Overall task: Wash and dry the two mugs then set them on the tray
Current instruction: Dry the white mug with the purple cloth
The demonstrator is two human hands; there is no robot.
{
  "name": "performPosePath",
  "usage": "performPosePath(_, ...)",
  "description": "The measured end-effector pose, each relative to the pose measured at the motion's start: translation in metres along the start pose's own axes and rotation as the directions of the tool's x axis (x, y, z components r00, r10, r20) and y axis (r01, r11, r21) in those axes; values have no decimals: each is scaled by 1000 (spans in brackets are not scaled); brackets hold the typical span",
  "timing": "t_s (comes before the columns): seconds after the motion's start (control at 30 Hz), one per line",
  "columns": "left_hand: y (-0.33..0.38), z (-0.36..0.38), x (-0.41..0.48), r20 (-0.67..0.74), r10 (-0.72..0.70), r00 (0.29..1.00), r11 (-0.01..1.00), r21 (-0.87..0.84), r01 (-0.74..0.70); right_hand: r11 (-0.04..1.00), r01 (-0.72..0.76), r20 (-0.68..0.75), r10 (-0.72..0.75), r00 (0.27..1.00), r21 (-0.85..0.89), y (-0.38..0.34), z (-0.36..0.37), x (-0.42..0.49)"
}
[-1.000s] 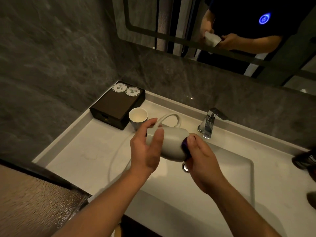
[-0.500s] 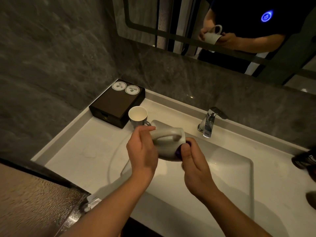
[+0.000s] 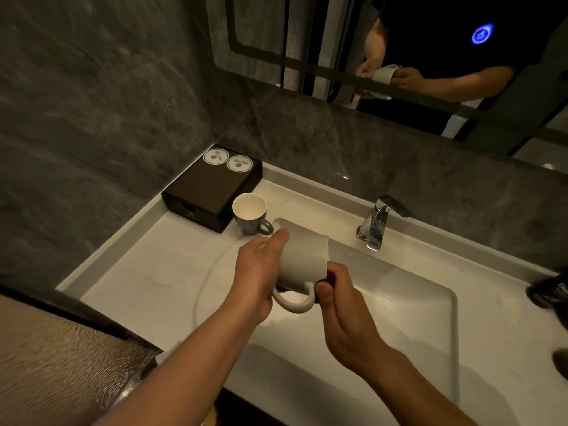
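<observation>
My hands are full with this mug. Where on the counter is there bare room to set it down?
Most room: the white counter left of the basin, nearer you than the dark box and the standing mug. A narrower strip lies right of the basin, before the dark container. Crowded: the back left corner and around the faucet.
</observation>
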State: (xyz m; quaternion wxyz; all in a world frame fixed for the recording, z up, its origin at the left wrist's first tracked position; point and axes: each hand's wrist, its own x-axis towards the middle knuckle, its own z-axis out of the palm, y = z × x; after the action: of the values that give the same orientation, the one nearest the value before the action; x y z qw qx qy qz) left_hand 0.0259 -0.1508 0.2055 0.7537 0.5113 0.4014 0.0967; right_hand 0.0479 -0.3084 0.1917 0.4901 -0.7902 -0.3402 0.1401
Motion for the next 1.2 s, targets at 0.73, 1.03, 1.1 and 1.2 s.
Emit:
performPosePath(0.73, -7, -2, -7, -149, 152, 977, 983, -84, -166, 992, -46, -59, 53, 997, 117, -7, 11, -2)
performPosePath(1.03, -15, -6, -26, -179, 651, 737, 758, 203, -620, 883, -259, -29, 293, 956, 390, -27, -9, 8)
performPosePath(1.1, -20, -9, -24, -121, 755, 645, 652, 250, -716, 814, -305, 33, 333, 942, 494, -25, -15, 11)
performPosePath(1.2, -28, -13, -20, 10, 910, 414, 387, 340, -857, 628, -393, 137, 417, 899, 672, -24, -27, 20)
